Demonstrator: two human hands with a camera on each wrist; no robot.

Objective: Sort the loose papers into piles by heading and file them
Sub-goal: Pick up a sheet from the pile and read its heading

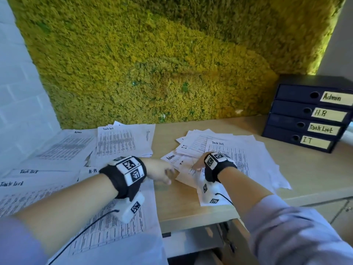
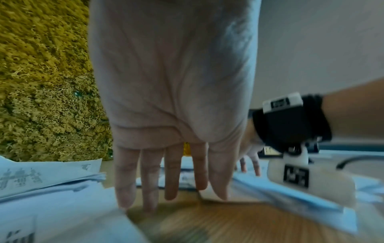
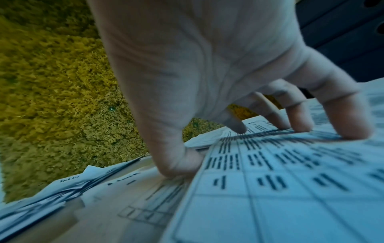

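A loose pile of printed sheets (image 1: 193,144) lies mid-desk, topped by a sheet headed Task list (image 1: 240,161). My right hand (image 1: 198,165) is at that sheet's left edge. In the right wrist view its curled fingertips (image 3: 299,128) press the Task list sheet (image 3: 280,189) from above and the thumb (image 3: 180,164) tucks under its edge. An Admin sheet (image 1: 172,157) sticks out to the left of the pile. My left hand (image 1: 164,173) reaches toward it with straight, spread fingers (image 2: 170,184) over bare desk and holds nothing.
Sorted sheets cover the desk's left: a Task list stack (image 1: 122,142), an Admin sheet (image 1: 65,148), an H.R sheet (image 1: 93,171), more Task List sheets (image 1: 28,172). Dark file boxes (image 1: 298,121) labelled Admin, H.R, Task List, IT stand stacked at the back right. A moss wall (image 1: 152,64) is behind.
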